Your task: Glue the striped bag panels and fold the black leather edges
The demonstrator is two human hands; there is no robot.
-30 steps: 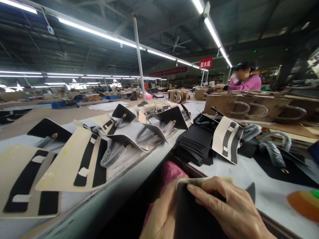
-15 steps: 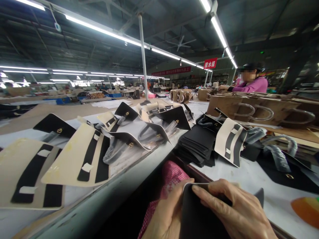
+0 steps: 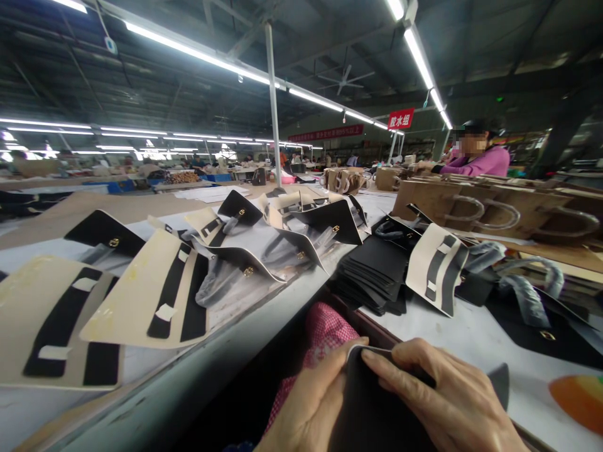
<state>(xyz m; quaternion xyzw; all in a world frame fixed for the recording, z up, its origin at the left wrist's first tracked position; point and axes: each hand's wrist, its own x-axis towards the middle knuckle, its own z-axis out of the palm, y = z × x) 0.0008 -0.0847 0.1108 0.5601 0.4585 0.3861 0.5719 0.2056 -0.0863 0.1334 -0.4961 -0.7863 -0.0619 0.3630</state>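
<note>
head view: the black leather panel point(image 3: 377, 408) sits at the near edge of the table point(image 3: 475, 342), a touch lower in frame than a second ago. left hand point(image 3: 313, 408) still grips its left edge; right hand point(image 3: 443, 402) stays pressed flat on top. a stack of black pieces point(image 3: 372, 273) lies beyond.

Both hands are bare: the left hand point(image 3: 311, 408) and the right hand point(image 3: 443, 402) show no gloves and no rings. No sleeve reaches either wrist. Just behind the left hand, a red-and-white checked garment point(image 3: 325, 333) covers the person's body.
</note>
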